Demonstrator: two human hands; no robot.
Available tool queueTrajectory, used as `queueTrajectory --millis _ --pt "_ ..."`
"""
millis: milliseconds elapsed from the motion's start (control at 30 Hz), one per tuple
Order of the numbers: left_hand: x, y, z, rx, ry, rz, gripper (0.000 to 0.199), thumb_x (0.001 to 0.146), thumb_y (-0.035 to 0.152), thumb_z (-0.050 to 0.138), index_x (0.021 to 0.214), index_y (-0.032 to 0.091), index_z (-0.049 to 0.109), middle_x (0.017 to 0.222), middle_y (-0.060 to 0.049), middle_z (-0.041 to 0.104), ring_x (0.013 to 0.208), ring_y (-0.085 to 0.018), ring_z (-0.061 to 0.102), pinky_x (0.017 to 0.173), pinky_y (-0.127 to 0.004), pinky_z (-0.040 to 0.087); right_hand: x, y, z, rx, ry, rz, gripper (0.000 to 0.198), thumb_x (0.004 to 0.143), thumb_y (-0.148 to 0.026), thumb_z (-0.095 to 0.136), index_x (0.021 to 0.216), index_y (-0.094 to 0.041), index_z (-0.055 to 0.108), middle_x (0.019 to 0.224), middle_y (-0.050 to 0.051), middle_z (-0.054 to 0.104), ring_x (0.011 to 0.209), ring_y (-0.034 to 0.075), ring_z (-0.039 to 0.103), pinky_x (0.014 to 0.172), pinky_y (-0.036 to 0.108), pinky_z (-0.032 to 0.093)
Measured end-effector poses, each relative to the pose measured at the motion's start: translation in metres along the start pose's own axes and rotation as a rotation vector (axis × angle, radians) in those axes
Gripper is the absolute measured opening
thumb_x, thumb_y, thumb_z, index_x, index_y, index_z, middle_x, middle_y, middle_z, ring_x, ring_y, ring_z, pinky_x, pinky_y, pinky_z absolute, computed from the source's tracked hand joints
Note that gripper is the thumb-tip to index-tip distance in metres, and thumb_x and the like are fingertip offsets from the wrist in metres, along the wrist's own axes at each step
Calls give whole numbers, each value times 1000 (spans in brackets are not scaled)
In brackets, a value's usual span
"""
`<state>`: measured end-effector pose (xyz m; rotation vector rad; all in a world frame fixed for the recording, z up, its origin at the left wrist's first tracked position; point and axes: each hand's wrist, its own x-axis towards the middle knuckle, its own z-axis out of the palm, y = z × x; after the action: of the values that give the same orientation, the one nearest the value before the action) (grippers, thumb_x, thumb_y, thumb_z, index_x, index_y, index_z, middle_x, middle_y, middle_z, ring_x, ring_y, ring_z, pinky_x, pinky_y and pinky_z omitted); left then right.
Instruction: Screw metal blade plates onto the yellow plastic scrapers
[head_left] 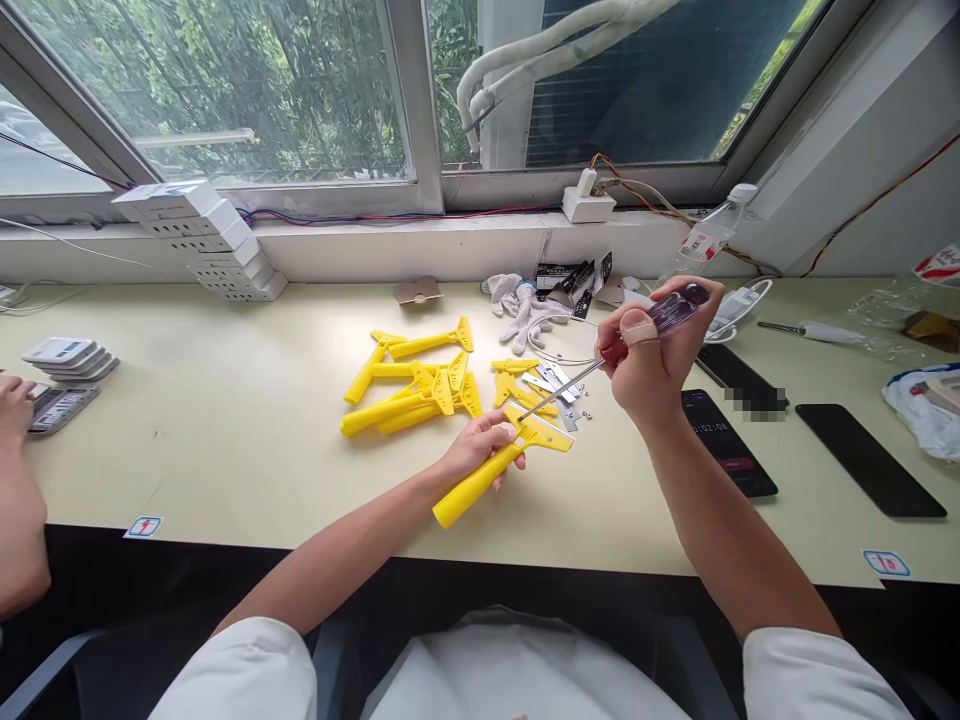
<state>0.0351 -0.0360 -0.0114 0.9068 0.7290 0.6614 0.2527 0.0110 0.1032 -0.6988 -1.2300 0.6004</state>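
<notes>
My left hand [480, 446] is closed around the neck of a yellow scraper [480, 484], whose wide head points up and to the right. In my right hand [654, 350] is a screwdriver [675, 310] with a dark translucent handle, its shaft slanting down to the left. Its tip meets the scraper's head near the left end; the exact contact is too small to make out. Just behind lie loose yellow scraper parts [514, 384], metal blades [556, 380] and small screws [586, 415]. Several more yellow scrapers [409, 400] lie in a pile to the left.
Whitish gloves [517, 305] and black small boxes [577, 285] lie at the back. Phones [731, 445] and a plastic bottle [705, 235] are on the right. White boxes [210, 245] are stacked back left. Another person's hand [13, 405] rests by devices at far left.
</notes>
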Motion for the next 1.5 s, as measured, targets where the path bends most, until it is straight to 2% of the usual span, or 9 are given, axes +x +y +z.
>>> queueTrajectory --millis 100,333,467,667,800,967,1100,1300,1500 --pt "0 1 -1 9 -33 -31 48 85 41 73 124 17 59 74 -4 75 47 -16 65 37 -22 50 2 1 -1 26 -9 -12 41 89 -48 77 102 -35 41 62 -9 56 42 16 47 37 28 32" --pt "-4 3 -1 24 -74 -51 52 86 40 75 131 18 61 81 -5 75 60 -19 73 37 -20 50 6 4 -7 -66 -56 -60 42 93 -60 67 103 -35 35 58 -10 54 37 16 40 36 32 29" --pt "-5 3 1 56 -19 -58 48 86 39 74 127 20 61 78 -5 75 61 -20 74 39 -20 51 1 3 -2 -99 -100 -18 38 95 -57 67 105 -37 36 61 -8 54 40 17 42 36 33 28" --pt "-8 -2 10 182 79 -28 41 89 38 72 123 20 61 79 -5 78 53 -18 69 41 -24 54 -7 10 8 -240 -90 -81 25 101 -49 62 110 -35 44 79 -4 58 52 15 53 45 31 42" --pt "-9 -6 12 207 125 12 51 88 43 79 128 19 58 79 -5 78 45 -15 62 42 -25 55 -6 -3 3 -356 -51 -101 28 92 -40 76 101 -31 51 82 -3 60 56 15 54 48 31 42" --pt "-9 -11 14 237 158 28 58 85 39 82 132 18 54 81 -5 80 42 -14 60 41 -25 53 6 -44 -2 -772 -20 -209 47 88 -41 81 68 -27 41 55 -5 35 54 16 43 50 32 33" --pt "-10 -10 17 254 170 46 56 86 38 80 132 18 54 78 -5 79 42 -13 57 40 -25 53 17 -57 0 -949 -43 -281 61 93 -53 76 61 -27 30 52 -5 18 51 17 39 50 33 25" --pt "-12 -1 16 193 86 39 54 86 41 81 130 19 58 82 -5 79 43 -12 60 42 -24 54 25 -41 0 -828 -43 -322 52 99 -42 67 63 -26 33 53 -6 25 51 13 25 51 35 23" --pt "-8 3 16 32 92 27 47 87 45 79 121 19 59 84 -6 76 70 -21 76 45 -22 56 29 -24 3 -527 -73 -207 34 102 -52 65 79 -27 59 60 -3 57 46 15 49 43 32 35"
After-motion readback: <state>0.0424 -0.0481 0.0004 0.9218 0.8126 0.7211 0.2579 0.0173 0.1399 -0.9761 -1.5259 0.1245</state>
